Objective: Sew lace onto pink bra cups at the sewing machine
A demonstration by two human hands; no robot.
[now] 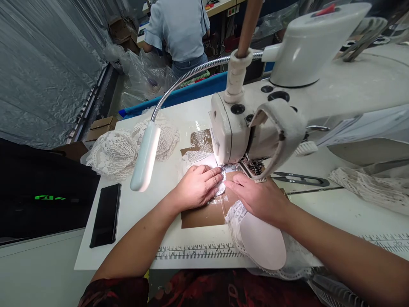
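Observation:
Under the presser foot of the white sewing machine (230, 132) lies a piece of white lace fabric (221, 187). My left hand (200, 186) presses on this lace just left of the needle, fingers close together and closed on it. From the other side my right hand (258, 196) reaches in, its thumb and fingertips closed at the lace's right edge; the exact grip is partly hidden. Below my right wrist, a lace-edged padded cup (263, 241) with a smooth pale face hangs toward the table's front edge. Brown tape or board (201, 216) covers the surface beneath my hands.
Lace cups (115, 151) are piled at the left, behind a lit gooseneck lamp (145, 157). A black phone (105, 215) lies near the left edge. Thread snips (302, 179) and more lace (367, 187) are at right. A printed ruler (198, 251) runs along the front. Another person (182, 30) sits beyond.

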